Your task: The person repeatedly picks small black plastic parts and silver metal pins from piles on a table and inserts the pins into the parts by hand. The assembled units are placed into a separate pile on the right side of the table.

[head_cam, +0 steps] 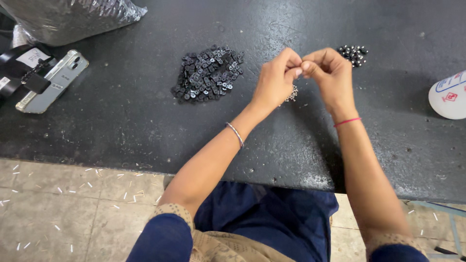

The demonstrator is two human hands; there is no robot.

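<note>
My left hand [277, 77] and my right hand [330, 73] meet fingertip to fingertip above the black table [121, 111], pinching something too small to make out. A heap of small black flat parts [208, 73] lies just left of my left hand. A little cluster of tiny silver pieces [292, 94] shows under my left hand. A small group of dark round beads with shiny tops [353, 54] lies just beyond my right hand.
A phone in a clear case [53, 80] lies at the left, beside black straps [19, 73]. A clear plastic bag [68, 17] fills the far left corner. A white round container [449, 94] sits at the right edge. The tiled floor [63, 208] below is littered with bits.
</note>
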